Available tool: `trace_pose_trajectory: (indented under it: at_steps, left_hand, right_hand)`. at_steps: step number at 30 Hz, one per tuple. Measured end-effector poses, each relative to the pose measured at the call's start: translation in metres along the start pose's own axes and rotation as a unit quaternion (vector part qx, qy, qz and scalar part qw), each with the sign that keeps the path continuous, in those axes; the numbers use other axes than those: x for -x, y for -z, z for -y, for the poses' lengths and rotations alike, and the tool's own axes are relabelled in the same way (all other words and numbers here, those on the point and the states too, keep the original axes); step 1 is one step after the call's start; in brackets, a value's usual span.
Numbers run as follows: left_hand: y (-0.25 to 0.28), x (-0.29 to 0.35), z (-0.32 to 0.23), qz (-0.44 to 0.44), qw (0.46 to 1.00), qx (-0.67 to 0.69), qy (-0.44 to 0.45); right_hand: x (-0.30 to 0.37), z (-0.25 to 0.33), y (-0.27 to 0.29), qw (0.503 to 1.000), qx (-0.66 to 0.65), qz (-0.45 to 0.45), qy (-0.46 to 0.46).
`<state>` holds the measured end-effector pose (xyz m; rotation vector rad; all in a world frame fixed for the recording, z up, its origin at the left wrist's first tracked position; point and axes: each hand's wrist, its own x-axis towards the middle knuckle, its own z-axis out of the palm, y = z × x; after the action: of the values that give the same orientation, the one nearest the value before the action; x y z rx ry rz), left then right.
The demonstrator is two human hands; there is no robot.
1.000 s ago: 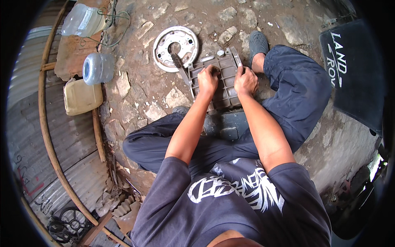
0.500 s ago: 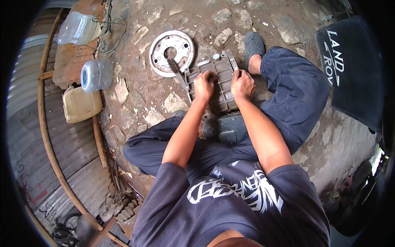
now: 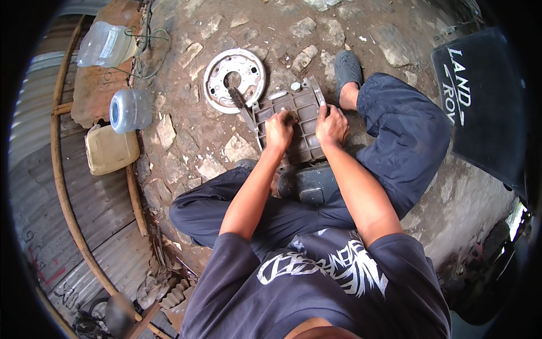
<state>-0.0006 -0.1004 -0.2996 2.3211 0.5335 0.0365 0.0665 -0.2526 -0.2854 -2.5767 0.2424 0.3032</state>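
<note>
A grey-brown ribbed metal casting (image 3: 303,121) with a grid of raised ribs lies between my legs. My left hand (image 3: 279,131) rests over its middle-left part with curled fingers; whatever they hold is hidden beneath them. At the casting's right edge, my right hand (image 3: 332,125) is closed on the rim, its thumb beside a flat light-grey strip (image 3: 318,91). A wire brush (image 3: 237,99) with dark bristles leans along the casting's left edge. Its bristle end overlaps a round white metal plate (image 3: 212,85) with a central hole. A pale bolt-like head (image 3: 296,86) shows at the casting's far edge.
Below the casting is a dark plastic case-like object (image 3: 307,183). Clear water jugs (image 3: 135,108) and a yellowish jerrycan (image 3: 113,150) stand at left, near wooden poles (image 3: 62,186) and corrugated sheets. A black lettered mud flap (image 3: 485,107) is at right. Stones stud the dirt ground.
The whole view has shifted slightly, so the ground things sit a little lower. Both hands stay on the casting in nearly the same places.
</note>
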Motion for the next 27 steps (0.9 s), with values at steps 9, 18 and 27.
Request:
trace_pose_trajectory:
  at_steps: [9,18,27]
  left_hand:
    - [0.0,-0.021,0.004,-0.039,0.998,-0.016,-0.051]
    - [0.018,-0.01,-0.007,0.065,0.996,-0.026,-0.047]
    - [0.007,-0.005,-0.001,-0.003,0.998,-0.014,-0.065]
  right_hand:
    - [0.001,0.005,0.001,1.0,0.0,0.001,0.002]
    - [0.002,0.002,0.001,1.0,-0.013,0.002,-0.001]
    - [0.0,0.003,0.003,1.0,-0.009,0.008,-0.005]
